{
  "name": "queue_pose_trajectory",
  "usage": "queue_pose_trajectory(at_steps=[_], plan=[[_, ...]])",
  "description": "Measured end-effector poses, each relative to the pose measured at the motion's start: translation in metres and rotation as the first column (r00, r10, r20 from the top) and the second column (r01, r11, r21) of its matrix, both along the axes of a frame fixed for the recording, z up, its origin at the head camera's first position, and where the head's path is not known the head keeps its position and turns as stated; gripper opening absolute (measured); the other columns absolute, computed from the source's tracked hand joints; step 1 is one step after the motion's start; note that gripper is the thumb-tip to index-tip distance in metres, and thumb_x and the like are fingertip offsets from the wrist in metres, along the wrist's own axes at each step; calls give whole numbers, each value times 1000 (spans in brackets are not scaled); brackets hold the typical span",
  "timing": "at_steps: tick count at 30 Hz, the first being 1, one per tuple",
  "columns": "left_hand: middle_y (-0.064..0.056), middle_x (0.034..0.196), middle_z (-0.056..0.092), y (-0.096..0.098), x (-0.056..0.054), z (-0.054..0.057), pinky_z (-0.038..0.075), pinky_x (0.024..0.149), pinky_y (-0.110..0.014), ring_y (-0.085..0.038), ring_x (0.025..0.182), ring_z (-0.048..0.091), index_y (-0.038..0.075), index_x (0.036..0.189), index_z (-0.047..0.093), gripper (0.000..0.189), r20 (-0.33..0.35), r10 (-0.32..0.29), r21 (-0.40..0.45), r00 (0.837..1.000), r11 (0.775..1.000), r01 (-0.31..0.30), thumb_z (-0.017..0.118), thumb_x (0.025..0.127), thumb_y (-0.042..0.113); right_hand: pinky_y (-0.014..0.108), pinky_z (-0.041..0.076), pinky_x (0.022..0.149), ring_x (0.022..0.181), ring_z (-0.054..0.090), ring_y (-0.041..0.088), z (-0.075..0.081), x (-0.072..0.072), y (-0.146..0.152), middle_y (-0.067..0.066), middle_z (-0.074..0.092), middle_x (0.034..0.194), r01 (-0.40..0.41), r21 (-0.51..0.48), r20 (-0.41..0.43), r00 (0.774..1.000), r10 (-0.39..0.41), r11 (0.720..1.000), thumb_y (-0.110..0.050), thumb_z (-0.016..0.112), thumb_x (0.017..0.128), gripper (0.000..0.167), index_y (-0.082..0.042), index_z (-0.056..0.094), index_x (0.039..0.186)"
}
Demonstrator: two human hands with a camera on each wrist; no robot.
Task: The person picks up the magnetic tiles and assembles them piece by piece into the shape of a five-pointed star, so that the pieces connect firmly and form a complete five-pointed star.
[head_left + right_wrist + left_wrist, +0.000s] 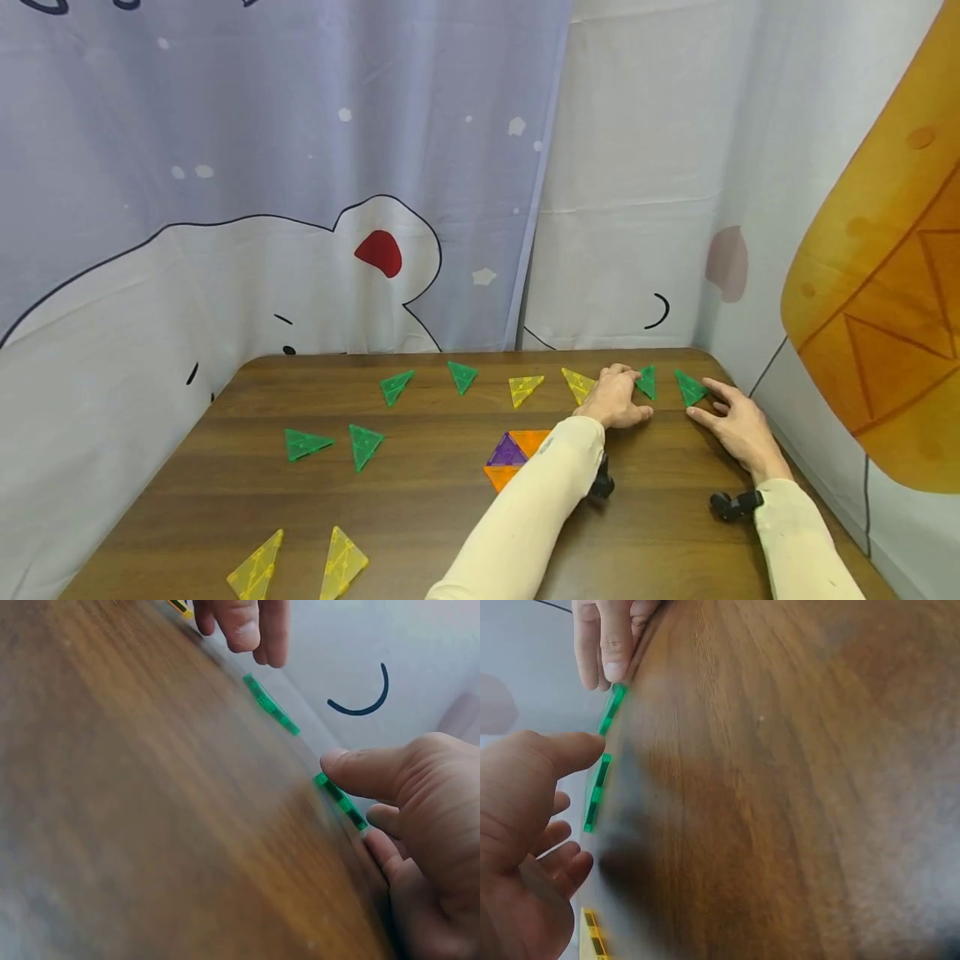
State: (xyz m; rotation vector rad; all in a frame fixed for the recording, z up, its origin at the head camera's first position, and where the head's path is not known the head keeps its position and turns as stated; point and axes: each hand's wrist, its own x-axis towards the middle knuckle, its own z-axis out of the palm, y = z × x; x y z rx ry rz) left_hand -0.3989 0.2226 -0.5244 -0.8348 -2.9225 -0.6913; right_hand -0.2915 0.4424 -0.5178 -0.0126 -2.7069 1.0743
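Near the table's far right edge, my left hand (615,400) reaches to a small green triangular tile (647,382), thumb and fingers spread beside it. The tile lies flat and shows edge-on in the left wrist view. To its right is a second green triangular tile (689,388), also flat on the wood. At its corners rest the thumb and a fingertip of my right hand (741,429), the fingers loosely extended. A yellow triangular tile (578,385) is partly covered by my left hand.
A joined shape of purple (506,451) and orange tiles is partly hidden by my left forearm. Another yellow tile (525,389) and several green tiles (366,446) lie further left. Two larger yellow tiles (343,563) are at front left. Curtains (637,167) stand behind the table (420,517).
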Motion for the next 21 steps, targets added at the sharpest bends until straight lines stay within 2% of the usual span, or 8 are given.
queue_pose_trajectory(at_steps=[2, 7, 10, 13, 17, 21], plan=[[7, 166, 51, -5, 10, 14, 48, 119, -31, -14, 152, 48, 25, 161, 60, 67, 4, -19, -30, 1000, 999, 19, 81, 102, 47, 73, 47, 112, 143, 49, 65, 0, 0, 0, 43, 38, 165, 5, 18, -3, 1000, -5, 1000, -34, 76, 109, 80, 7, 39, 167], [7, 173, 46, -14, 29, 33, 42, 123, -29, -14, 159, 43, 26, 163, 58, 60, -4, -55, -109, 998, 993, 54, 73, 107, 43, 73, 48, 111, 140, 53, 64, -1, 0, -2, 41, 42, 163, 7, 56, -15, 1000, -6, 998, -34, 76, 109, 74, 8, 46, 163], [9, 173, 45, -15, 32, 30, 41, 121, -27, -11, 159, 41, 30, 163, 58, 57, -24, -64, -147, 998, 987, 60, 71, 108, 44, 72, 49, 109, 138, 56, 62, -2, 0, -3, 40, 44, 161, 2, 74, -27, 1000, 0, 997, -33, 77, 109, 72, 8, 49, 160], [10, 171, 47, -14, 31, 27, 41, 117, -26, -10, 156, 43, 33, 160, 61, 54, -42, -70, -155, 997, 986, 62, 71, 108, 44, 71, 50, 108, 136, 57, 61, -3, -1, -5, 38, 46, 160, 1, 84, -45, 999, 3, 996, -32, 77, 108, 69, 10, 52, 157], [10, 166, 52, -12, 29, 30, 43, 113, -25, -11, 153, 46, 35, 156, 65, 48, -66, -89, -173, 994, 982, 77, 71, 109, 43, 70, 50, 107, 134, 59, 59, -2, -2, -4, 35, 49, 160, 6, 109, -75, 997, 3, 994, -33, 80, 106, 67, 11, 58, 152], [10, 162, 56, -13, 32, 33, 44, 113, -25, -11, 151, 48, 36, 151, 70, 43, -78, -86, -167, 993, 983, 72, 72, 109, 42, 71, 48, 108, 135, 58, 58, -2, -3, -4, 34, 50, 161, 5, 121, -74, 997, 4, 993, -41, 83, 103, 68, 8, 65, 147]])
